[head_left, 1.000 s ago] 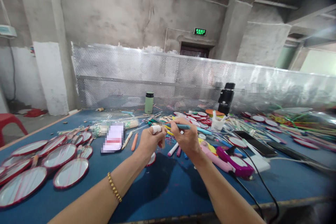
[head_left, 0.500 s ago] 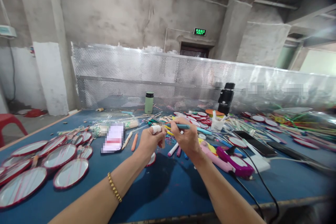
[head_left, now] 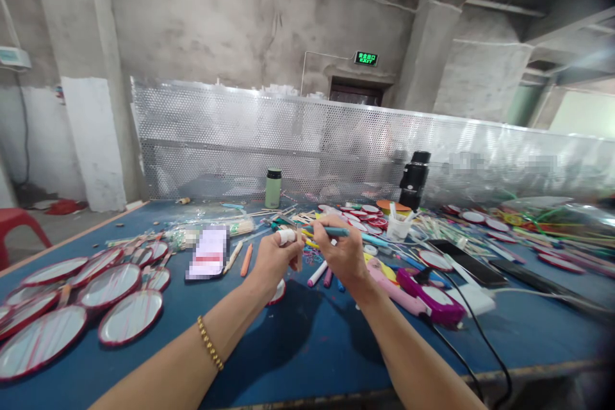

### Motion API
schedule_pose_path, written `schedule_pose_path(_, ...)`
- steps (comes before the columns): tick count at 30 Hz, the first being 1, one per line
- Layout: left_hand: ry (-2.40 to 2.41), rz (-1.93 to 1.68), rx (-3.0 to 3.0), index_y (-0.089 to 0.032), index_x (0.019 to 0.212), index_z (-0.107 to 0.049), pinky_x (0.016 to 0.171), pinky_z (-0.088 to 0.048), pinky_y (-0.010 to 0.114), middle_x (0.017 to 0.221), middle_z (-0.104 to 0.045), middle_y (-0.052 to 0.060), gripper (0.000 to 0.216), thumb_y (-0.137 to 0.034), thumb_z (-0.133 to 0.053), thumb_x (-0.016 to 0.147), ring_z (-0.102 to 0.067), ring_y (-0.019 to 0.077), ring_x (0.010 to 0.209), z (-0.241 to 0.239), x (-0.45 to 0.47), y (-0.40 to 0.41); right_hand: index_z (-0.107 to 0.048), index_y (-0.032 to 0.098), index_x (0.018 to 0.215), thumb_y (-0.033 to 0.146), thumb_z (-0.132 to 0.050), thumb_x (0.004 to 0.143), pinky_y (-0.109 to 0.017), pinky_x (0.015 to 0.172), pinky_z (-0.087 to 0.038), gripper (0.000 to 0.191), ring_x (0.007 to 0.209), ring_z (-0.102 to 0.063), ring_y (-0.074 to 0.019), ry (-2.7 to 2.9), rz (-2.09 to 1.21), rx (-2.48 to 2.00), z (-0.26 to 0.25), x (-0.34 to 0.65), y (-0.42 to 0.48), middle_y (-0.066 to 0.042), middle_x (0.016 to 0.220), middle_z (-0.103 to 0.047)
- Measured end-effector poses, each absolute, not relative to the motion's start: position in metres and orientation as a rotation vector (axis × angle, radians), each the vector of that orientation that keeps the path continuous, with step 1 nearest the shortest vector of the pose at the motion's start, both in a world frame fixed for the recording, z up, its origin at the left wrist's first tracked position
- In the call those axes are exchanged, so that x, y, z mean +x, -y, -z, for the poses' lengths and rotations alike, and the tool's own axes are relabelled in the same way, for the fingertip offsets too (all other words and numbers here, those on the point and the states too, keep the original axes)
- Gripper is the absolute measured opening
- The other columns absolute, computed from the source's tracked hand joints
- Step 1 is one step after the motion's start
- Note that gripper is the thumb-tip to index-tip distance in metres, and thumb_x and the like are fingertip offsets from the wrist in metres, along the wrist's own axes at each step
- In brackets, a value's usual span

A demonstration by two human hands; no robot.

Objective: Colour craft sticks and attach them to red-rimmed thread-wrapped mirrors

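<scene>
Both my hands meet above the middle of the blue table [head_left: 307,346]. My left hand [head_left: 275,259], with a white bandage on one finger, is closed in a pinch on a short wooden stick [head_left: 298,256] held upright; a round red-rimmed disc [head_left: 277,293] shows under this hand. My right hand [head_left: 339,253] is closed round a teal pen [head_left: 331,230] that lies across its fingers, its fingertips touching the same stick. Coloured markers [head_left: 318,273] lie on the table just beneath the hands.
Several red-rimmed round discs [head_left: 86,298] cover the left of the table. A pink and purple glue gun [head_left: 423,298] with a black cable lies to the right, beside a black phone [head_left: 464,262]. A green bottle [head_left: 273,188] and a black flask [head_left: 414,179] stand at the back.
</scene>
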State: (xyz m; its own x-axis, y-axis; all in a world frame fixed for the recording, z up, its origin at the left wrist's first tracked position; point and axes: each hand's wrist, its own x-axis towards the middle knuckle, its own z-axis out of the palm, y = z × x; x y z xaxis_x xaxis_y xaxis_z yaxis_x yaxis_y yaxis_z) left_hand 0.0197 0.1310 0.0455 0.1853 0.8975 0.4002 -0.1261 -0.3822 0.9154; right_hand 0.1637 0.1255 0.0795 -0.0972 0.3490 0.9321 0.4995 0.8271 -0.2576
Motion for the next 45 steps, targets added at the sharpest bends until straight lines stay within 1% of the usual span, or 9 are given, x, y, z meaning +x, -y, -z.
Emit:
schedule_pose_path(6, -0.763, -1.365, 1.520, -0.015, 0.070, -0.058, 0.049, -0.045, 0.022, 0.056, -0.052, -0.009, 0.029, -0.030, -0.064, 0.093, -0.049, 0.0074, 0.046, -0.0447, 0.0199, -0.1321, -0.064, 0.020, 0.073, 0.020, -0.056, 0.091, -0.026, 0.065, -0.047, 0.020, 0.065, -0.061, -0.0145, 1.716, 0.142, -0.673, -0.0788, 0.1632, -0.1259, -0.001, 0.070, -0.066)
schedule_pose_path(12, -0.769, -1.363, 1.522, -0.015, 0.071, -0.058, 0.049, -0.045, 0.022, 0.057, -0.053, -0.008, 0.028, -0.030, -0.064, 0.093, -0.050, 0.0073, 0.046, -0.0456, 0.0194, -0.1313, -0.061, 0.020, 0.071, 0.022, -0.054, 0.092, -0.026, 0.064, -0.047, 0.022, 0.064, -0.059, -0.0147, 1.702, 0.143, -0.677, -0.0787, 0.1635, -0.1255, -0.001, 0.068, -0.064)
schedule_pose_path(17, -0.763, -1.358, 1.528, -0.015, 0.071, -0.058, 0.050, -0.046, 0.022, 0.056, -0.053, -0.008, 0.028, -0.031, -0.064, 0.094, -0.050, 0.0075, 0.046, -0.0454, 0.0194, -0.1315, -0.061, 0.020, 0.069, 0.020, -0.055, 0.090, -0.025, 0.060, -0.045, 0.022, 0.060, -0.056, -0.0133, 1.724, 0.150, -0.680, -0.0798, 0.1633, -0.1246, 0.000, 0.065, -0.062)
schedule_pose_path(22, -0.770, -1.363, 1.525, -0.015, 0.070, -0.058, 0.049, -0.045, 0.022, 0.056, -0.052, -0.008, 0.029, -0.031, -0.064, 0.094, -0.049, 0.0072, 0.046, -0.0445, 0.0199, -0.1328, -0.062, 0.020, 0.072, 0.021, -0.054, 0.091, -0.026, 0.064, -0.047, 0.021, 0.064, -0.059, -0.0144, 1.705, 0.150, -0.679, -0.0799, 0.1632, -0.1255, -0.001, 0.069, -0.064)
schedule_pose_path(27, -0.762, -1.360, 1.527, -0.015, 0.071, -0.059, 0.049, -0.046, 0.022, 0.056, -0.053, -0.008, 0.028, -0.030, -0.064, 0.094, -0.050, 0.0074, 0.046, -0.0454, 0.0195, -0.1319, -0.060, 0.020, 0.069, 0.023, -0.054, 0.092, -0.026, 0.065, -0.047, 0.024, 0.066, -0.060, -0.0151, 1.694, 0.150, -0.689, -0.0786, 0.1640, -0.1268, -0.001, 0.069, -0.064)
schedule_pose_path(38, -0.746, -1.366, 1.520, -0.016, 0.067, -0.057, 0.049, -0.044, 0.022, 0.053, -0.052, -0.009, 0.030, -0.030, -0.065, 0.092, -0.049, 0.0076, 0.045, -0.0459, 0.0198, -0.1308, -0.062, 0.021, 0.072, 0.024, -0.054, 0.093, -0.028, 0.066, -0.048, 0.023, 0.068, -0.061, -0.0159, 1.698, 0.136, -0.698, -0.0779, 0.1645, -0.1268, -0.002, 0.071, -0.066)
schedule_pose_path(42, -0.729, -1.369, 1.523, -0.016, 0.065, -0.056, 0.049, -0.043, 0.022, 0.052, -0.052, -0.009, 0.032, -0.031, -0.065, 0.092, -0.049, 0.0081, 0.045, -0.0465, 0.0192, -0.1294, -0.064, 0.020, 0.074, 0.023, -0.055, 0.092, -0.027, 0.064, -0.047, 0.020, 0.065, -0.060, -0.0153, 1.721, 0.131, -0.696, -0.0776, 0.1638, -0.1257, -0.001, 0.070, -0.065)
schedule_pose_path(45, -0.715, -1.367, 1.527, -0.016, 0.066, -0.056, 0.050, -0.043, 0.023, 0.051, -0.051, -0.009, 0.031, -0.031, -0.065, 0.092, -0.050, 0.0086, 0.045, -0.0474, 0.0192, -0.1285, -0.062, 0.020, 0.070, 0.022, -0.054, 0.092, -0.027, 0.063, -0.046, 0.023, 0.063, -0.058, -0.0145, 1.738, 0.130, -0.691, -0.0781, 0.1628, -0.1243, 0.000, 0.067, -0.063)
